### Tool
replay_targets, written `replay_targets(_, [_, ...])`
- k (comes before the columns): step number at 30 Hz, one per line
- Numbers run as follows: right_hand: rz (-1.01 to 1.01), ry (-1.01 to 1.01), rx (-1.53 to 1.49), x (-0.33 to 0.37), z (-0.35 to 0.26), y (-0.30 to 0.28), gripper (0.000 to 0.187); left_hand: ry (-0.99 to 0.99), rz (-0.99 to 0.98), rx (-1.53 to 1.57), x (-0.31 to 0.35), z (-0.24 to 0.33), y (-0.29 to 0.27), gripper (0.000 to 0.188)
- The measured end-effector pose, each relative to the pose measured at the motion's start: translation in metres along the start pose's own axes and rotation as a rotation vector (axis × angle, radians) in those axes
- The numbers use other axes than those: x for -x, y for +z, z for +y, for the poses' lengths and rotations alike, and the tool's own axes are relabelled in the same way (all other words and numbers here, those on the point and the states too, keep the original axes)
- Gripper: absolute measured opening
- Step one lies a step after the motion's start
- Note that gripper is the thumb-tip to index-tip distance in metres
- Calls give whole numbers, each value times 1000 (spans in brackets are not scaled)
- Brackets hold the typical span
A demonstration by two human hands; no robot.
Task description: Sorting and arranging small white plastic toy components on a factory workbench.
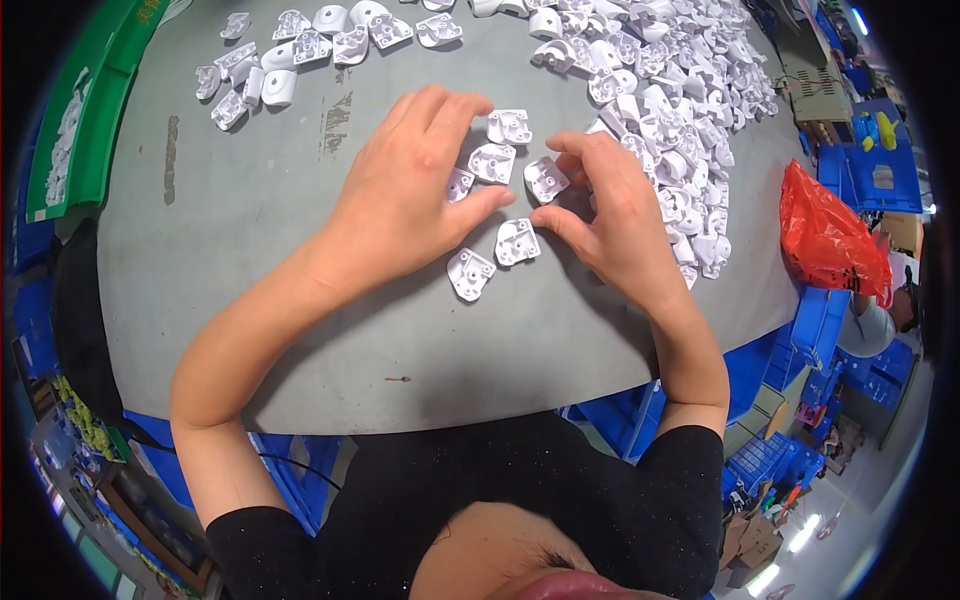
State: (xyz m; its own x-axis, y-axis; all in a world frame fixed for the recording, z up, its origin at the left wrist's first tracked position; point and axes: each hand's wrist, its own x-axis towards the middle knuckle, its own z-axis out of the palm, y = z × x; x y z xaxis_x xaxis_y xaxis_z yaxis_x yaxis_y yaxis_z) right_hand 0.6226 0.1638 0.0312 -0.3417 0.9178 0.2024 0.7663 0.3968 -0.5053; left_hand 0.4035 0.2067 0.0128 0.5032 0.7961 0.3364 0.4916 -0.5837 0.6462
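Several small white plastic housing pieces lie on the grey table between my hands. My left hand (415, 175) arches over the left of this group, thumb and fingers apart, partly covering one piece (460, 185). Beside its fingers lie two more pieces, an upper one (510, 127) and one just below it (492, 163). My right hand (615, 205) is open, its thumb and fingers spread around a white piece (546, 180); whether they touch it I cannot tell. Near its thumb tip sits another piece (517, 242). Closer to me is one more piece (470, 274), apart from both hands.
A large heap of similar white pieces (680, 100) covers the table's right side. A looser cluster (310, 45) lies at the far left. A green tray (100, 130) stands at the left edge. Off the right edge are a red plastic bag (830, 235) and blue bins (820, 325).
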Motion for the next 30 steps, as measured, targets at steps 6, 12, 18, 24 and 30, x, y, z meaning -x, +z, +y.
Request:
replay_targets(6, [-37, 48, -83, 1, 4, -6, 59, -55, -7, -148, -25, 2, 17, 44])
replay_targets(12, [-23, -12, -75, 2, 11, -9, 60, -118, -66, -115, -39, -3, 18, 30])
replay_targets(18, [-31, -6, -110, 4, 16, -6, 57, -148, 32, -99, -33, -25, -16, 28])
replay_targets(24, [-48, -69, -49, 3, 17, -5, 55, -245, -60, -154, 3, -30, -38, 34])
replay_targets(30, [-51, -69, -18, 4, 18, -2, 54, 15, 128, -271, 27, -19, -33, 49])
